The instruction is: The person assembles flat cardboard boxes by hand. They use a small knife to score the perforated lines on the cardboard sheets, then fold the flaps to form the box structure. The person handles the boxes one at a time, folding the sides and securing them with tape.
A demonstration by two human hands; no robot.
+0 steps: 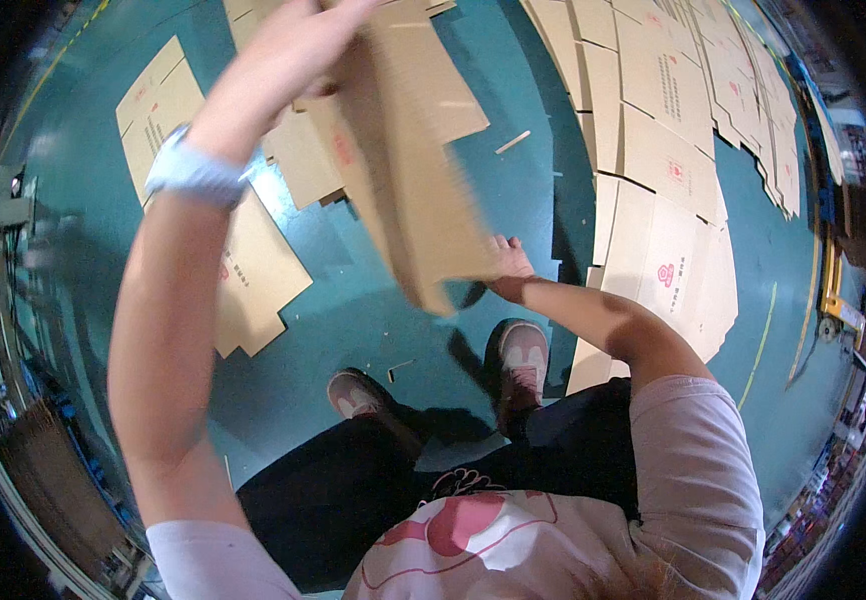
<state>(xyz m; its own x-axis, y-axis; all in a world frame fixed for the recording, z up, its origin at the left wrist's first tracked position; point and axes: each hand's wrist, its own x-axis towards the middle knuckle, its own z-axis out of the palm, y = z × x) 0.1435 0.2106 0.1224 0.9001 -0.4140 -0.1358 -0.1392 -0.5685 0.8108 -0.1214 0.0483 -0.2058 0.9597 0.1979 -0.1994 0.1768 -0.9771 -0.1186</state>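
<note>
A partly folded cardboard sheet [418, 165], blurred by motion, spans the space between my two hands above the green floor. My left hand [305, 52], raised at the upper left with a pale band around its wrist, is at the sheet's far side; its fingertips are largely hidden, so its hold is unclear. At the sheet's near right corner, my right hand [509, 262] grips the edge, its fingers partly behind the cardboard. Below the sheet lie flat cardboard pieces [301, 161]. A printed flat carton [260, 277] rests on the floor beneath my left forearm.
Overlapping flat cartons [673, 165] with red and black print cover the floor at right. A small cardboard strip [513, 142] lies near the middle. My shoes [523, 352] stand just below the sheet. A yellow pallet jack or similar equipment [842, 315] is at far right.
</note>
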